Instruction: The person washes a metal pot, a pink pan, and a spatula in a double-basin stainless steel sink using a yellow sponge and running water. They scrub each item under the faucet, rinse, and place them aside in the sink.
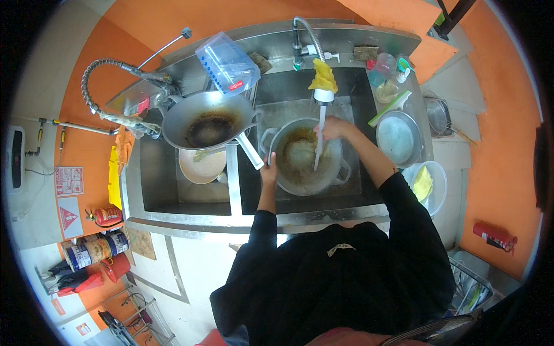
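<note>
A two-handled metal wok (298, 173) with brown stains inside sits in the right sink basin. Its left rim is gripped by my left hand (269, 171), thumb uppermost. Water from the faucet (323, 97) falls into the wok. My right hand (332, 128) is at the wok's far right side, beside the stream; its fingers are partly hidden, so whether it holds something is unclear. Close to my left hand ends a pale long handle (250, 151), which juts from a second, scorched wok (210, 127) or a pan under it. A yellow cloth (323, 77) is wrapped around the faucet neck.
The left basin holds a cream pan (202, 166). A clear plastic container (229, 65) leans behind the scorched wok. On the right ledge are a metal bowl (396, 138), a green-edged squeegee (391, 107), bottles (386, 88) and a plastic tub (439, 190). A spring hose (88, 82) arches at left.
</note>
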Available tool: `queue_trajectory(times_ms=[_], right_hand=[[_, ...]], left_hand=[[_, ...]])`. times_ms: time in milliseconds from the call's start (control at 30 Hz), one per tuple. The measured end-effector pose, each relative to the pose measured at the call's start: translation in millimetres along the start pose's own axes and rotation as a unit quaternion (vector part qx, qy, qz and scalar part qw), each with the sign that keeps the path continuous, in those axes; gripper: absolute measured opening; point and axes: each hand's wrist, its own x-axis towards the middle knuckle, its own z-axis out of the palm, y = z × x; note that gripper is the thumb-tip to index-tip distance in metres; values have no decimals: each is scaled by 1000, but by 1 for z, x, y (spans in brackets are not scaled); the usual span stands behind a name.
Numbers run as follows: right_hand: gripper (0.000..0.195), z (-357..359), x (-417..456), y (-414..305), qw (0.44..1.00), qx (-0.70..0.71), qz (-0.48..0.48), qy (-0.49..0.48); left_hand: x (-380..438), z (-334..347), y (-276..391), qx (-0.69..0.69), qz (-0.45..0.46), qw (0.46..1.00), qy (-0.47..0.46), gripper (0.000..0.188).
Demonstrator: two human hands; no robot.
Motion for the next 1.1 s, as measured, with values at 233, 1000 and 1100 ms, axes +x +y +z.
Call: queue_trajectory(times_ms=[233,1000,1100], right_hand=[[96,97,9,-35,979,161,124,19],[23,12,-33,-34,906,408,58,95],[22,10,-50,-25,884,461,16,78]], left_hand=[[-52,16,43,-49,-19,998,27,40],[-23,57,-51,-310,-249,909,-122,79],[-18,72,-62,-391,-222,852,-270,82]])
